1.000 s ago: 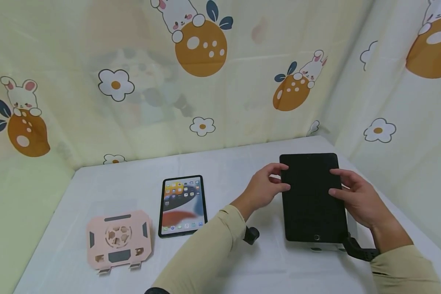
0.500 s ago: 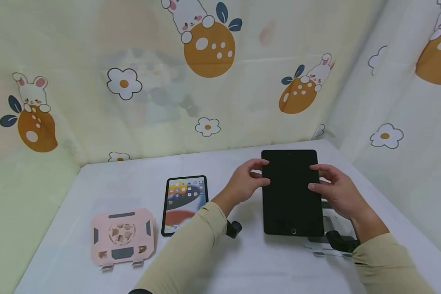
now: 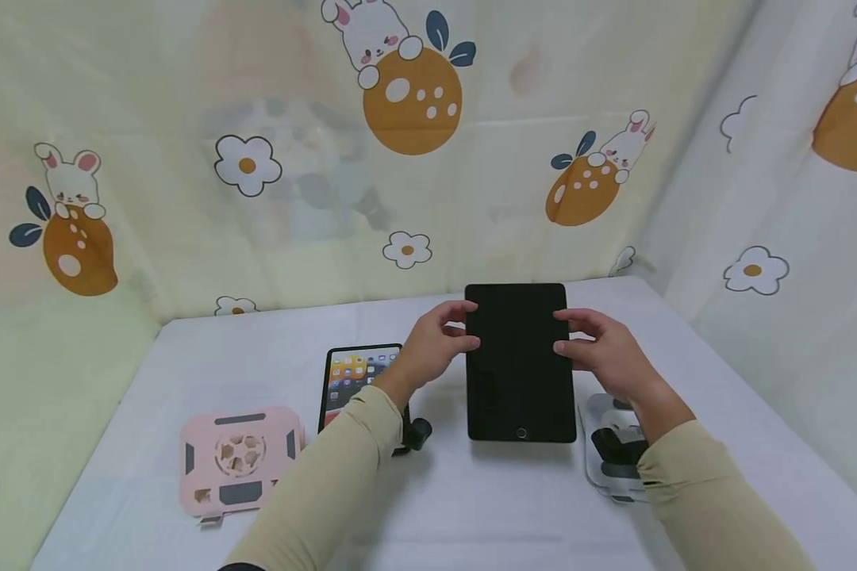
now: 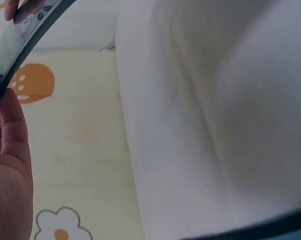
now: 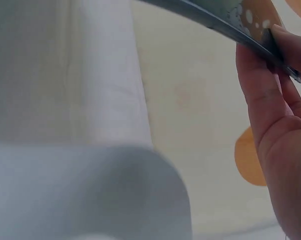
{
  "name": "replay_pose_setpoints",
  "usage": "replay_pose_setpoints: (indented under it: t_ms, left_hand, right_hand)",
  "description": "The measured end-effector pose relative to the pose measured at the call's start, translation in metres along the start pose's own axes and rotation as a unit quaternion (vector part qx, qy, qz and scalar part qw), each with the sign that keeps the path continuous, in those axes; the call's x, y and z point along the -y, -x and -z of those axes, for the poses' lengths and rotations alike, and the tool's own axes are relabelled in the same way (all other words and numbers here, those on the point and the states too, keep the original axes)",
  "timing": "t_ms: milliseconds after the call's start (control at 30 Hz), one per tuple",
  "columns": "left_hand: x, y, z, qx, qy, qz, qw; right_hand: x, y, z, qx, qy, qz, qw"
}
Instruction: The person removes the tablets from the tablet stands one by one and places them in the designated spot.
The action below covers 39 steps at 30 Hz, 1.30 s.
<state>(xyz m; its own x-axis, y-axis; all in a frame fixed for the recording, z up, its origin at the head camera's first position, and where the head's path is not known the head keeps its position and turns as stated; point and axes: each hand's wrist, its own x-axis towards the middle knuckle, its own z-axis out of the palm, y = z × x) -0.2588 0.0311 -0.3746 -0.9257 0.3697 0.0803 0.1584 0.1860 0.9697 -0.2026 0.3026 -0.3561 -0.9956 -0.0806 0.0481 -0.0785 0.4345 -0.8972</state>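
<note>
A tablet with a dark screen and a round home button (image 3: pixel 520 365) is held above the table between both hands. My left hand (image 3: pixel 432 342) pinches its left edge, thumb on the front. Opposite it, my right hand (image 3: pixel 607 349) pinches the right edge the same way. In the left wrist view the left hand (image 4: pixel 10 150) shows at the tablet's thin edge (image 4: pixel 33 42). The right wrist view has the right hand (image 5: pixel 278 120) gripping the other edge, with the glossy screen reflecting the curtain.
A second tablet with a lit screen (image 3: pixel 357 369) lies on the white table (image 3: pixel 464 507), partly behind the left forearm. Left of it is a pink stand (image 3: pixel 239 428) with a round cut-out. A pale grey stand (image 3: pixel 600 476) lies at the right, partly covered by the right arm.
Both hands have carried the dark tablet leftward, off the grey stand, which is now uncovered. The left forearm now hides more of the lit tablet.
</note>
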Motion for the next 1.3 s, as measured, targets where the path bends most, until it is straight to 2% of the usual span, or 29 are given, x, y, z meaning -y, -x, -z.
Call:
replay_pose_setpoints:
  t_ms: [233, 400, 667, 867, 1300]
  left_hand:
    - [0.008, 0.001, 0.017, -0.014, -0.005, 0.009, 0.9998]
    - [0.017, 0.005, 0.025, -0.025, -0.006, 0.029, 0.9993]
    - [0.031, 0.011, 0.037, -0.034, 0.008, 0.063, 0.9974]
    - [0.04, 0.013, 0.043, -0.042, 0.018, 0.084, 0.9954]
    - [0.055, 0.015, 0.049, -0.055, 0.016, 0.1, 0.9933]
  right_hand:
    - [0.002, -0.018, -0.016, 0.005, -0.037, -0.006, 0.999]
    - [-0.002, -0.025, -0.03, 0.013, -0.058, -0.005, 0.998]
    - [-0.007, -0.034, -0.051, 0.029, -0.06, -0.017, 0.998]
    - [-0.013, -0.04, -0.065, 0.036, -0.067, -0.033, 0.997]
    - [-0.026, -0.047, -0.086, 0.037, -0.082, -0.058, 0.994]
